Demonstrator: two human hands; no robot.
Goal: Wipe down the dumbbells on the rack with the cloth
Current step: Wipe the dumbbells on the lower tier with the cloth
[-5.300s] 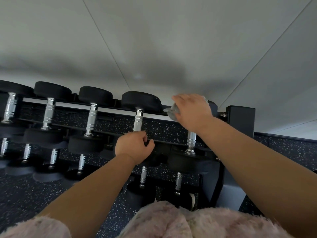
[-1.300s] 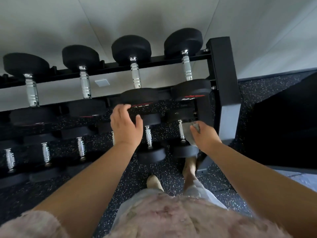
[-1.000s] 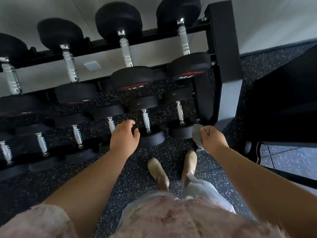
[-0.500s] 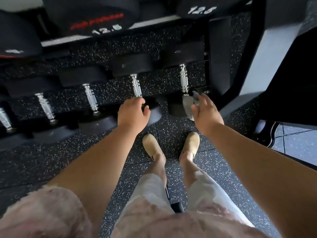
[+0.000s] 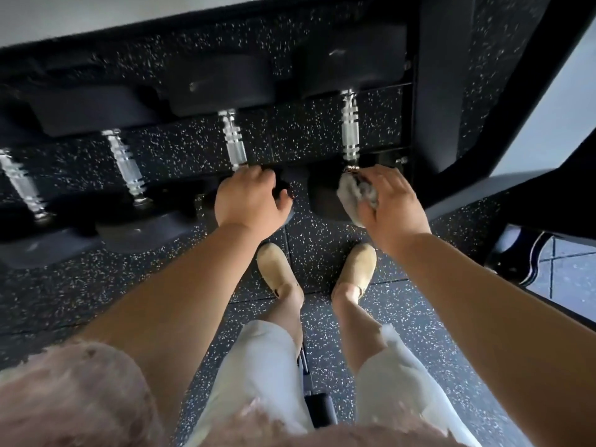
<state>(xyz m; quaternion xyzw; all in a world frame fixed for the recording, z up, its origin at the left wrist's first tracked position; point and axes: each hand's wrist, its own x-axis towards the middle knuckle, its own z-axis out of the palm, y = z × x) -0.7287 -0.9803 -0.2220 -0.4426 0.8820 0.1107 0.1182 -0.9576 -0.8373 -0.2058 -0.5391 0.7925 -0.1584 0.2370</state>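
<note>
Grey cloth [image 5: 354,195] sits bunched in my right hand [image 5: 392,208], fingers curled round it, pressed on the near head of the end dumbbell [image 5: 350,130] on the lowest tier of the rack [image 5: 438,91]. My left hand [image 5: 248,201] clasps the near head of the neighbouring dumbbell [image 5: 234,140]. Below them are the speckled rubber floor [image 5: 322,250] and tan shoes [image 5: 275,267].
</note>
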